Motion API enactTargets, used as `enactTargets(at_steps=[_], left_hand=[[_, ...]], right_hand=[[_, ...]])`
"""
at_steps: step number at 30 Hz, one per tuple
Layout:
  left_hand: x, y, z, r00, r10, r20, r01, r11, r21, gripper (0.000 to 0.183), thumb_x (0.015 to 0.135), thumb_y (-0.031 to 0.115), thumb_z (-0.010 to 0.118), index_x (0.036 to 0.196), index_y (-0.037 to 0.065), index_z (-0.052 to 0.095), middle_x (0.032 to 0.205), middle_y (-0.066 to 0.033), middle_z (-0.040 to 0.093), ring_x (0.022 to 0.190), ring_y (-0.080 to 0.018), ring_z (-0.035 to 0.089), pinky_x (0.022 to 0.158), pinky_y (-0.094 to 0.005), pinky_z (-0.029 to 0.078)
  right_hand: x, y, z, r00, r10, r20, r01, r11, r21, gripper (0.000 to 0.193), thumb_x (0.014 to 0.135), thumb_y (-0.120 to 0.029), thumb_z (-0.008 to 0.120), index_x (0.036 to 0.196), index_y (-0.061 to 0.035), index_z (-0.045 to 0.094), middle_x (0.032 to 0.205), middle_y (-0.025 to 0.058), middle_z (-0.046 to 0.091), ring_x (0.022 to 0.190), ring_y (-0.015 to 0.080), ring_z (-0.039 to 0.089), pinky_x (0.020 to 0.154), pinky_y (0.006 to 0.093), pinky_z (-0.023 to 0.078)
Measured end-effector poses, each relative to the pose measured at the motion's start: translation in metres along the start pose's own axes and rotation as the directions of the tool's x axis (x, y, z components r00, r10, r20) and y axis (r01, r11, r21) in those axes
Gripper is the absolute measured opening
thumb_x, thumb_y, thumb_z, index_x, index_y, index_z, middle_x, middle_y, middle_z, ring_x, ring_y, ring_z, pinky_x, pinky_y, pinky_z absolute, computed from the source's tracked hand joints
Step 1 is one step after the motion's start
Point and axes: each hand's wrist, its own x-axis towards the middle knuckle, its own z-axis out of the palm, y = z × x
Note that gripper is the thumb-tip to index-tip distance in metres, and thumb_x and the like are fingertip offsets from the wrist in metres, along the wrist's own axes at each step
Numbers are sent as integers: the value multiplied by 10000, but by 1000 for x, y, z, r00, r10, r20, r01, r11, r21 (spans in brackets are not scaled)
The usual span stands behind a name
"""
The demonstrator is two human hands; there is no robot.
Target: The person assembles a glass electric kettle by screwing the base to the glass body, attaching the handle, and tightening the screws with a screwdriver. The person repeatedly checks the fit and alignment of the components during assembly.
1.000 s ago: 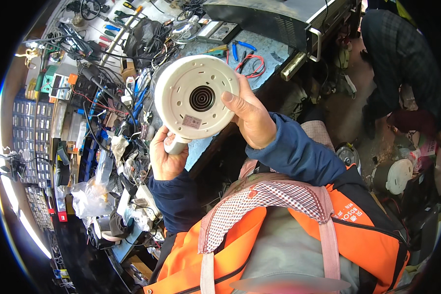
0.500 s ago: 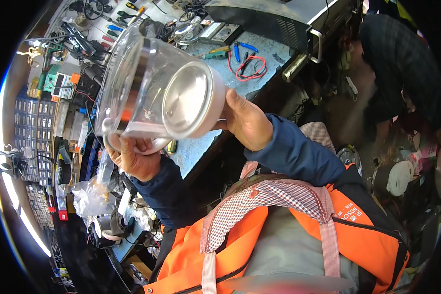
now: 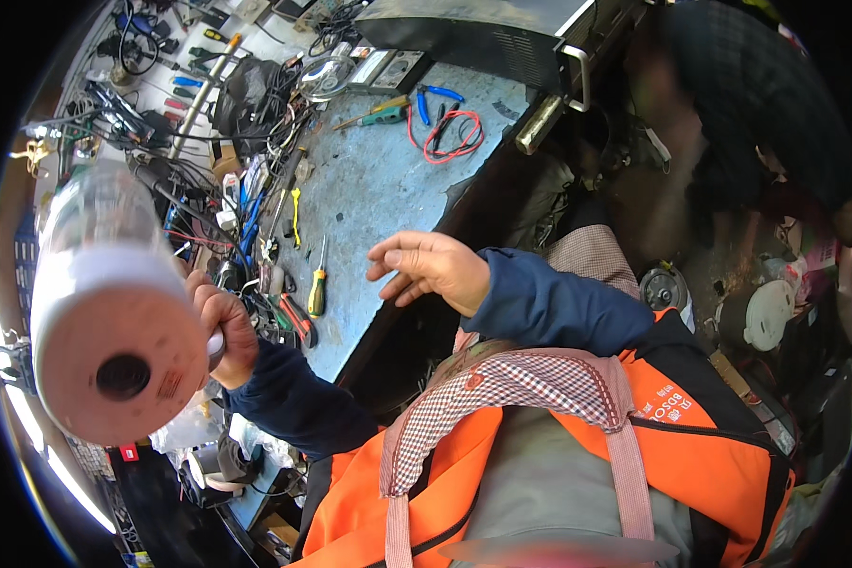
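My left hand is closed around the handle of a glass electric kettle, held up at the left. The kettle's pinkish underside faces me, with a dark round socket in its centre; its clear glass body points away and looks blurred. My right hand is empty above the front edge of the blue worktop, fingers stretched out and apart. Between the hands, a screwdriver with a yellow and green handle lies on the worktop beside a red-handled tool.
Blue-handled pliers, a red test lead and a green-handled tool lie farther back. Behind them stand a meter and a black metal-cased unit. Tangled cables crowd the left. Another person in dark clothing is at right.
The kettle has swung left and its underside has turned toward me. My right hand has let go of its base and drawn slightly left and down; my left hand keeps the handle.
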Motion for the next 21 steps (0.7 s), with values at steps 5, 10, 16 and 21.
enactTargets(at_steps=[5,10,16,21], left_hand=[[1,1,-2,984,-78,158,100,985,-140,102,1065,67,590,1111,-16,626,778,10,513,545,-92,468,500,-275,474],[3,16,-33,985,175,15,-175,975,134,191,1080,82,579,894,117,596,763,58,551,559,-69,498,546,-264,488],[-1,-31,-10,767,591,249,-460,235,856,163,1086,70,586,936,91,646,857,13,631,616,-95,565,527,-232,479],[-1,-18,-38,815,512,269,-385,133,913,260,1037,61,692,1288,-8,709,1156,-116,760,860,-169,716,671,-290,598]], right_hand=[[3,4,-4,998,-40,41,41,999,-27,464,1106,-375,666,1420,-33,667,1292,125,735,1051,216,746,881,354,597],[3,3,-6,1000,-3,18,4,999,-46,402,1132,-302,641,1423,-24,658,1289,120,739,1069,202,748,932,362,608],[3,2,-3,1000,1,31,1,998,-56,394,1129,-291,645,1416,-21,659,1282,120,738,1074,205,743,937,361,605],[1,0,-3,1000,1,31,0,999,-53,381,1130,-287,641,1405,-24,664,1279,117,737,1083,209,742,953,365,599]])
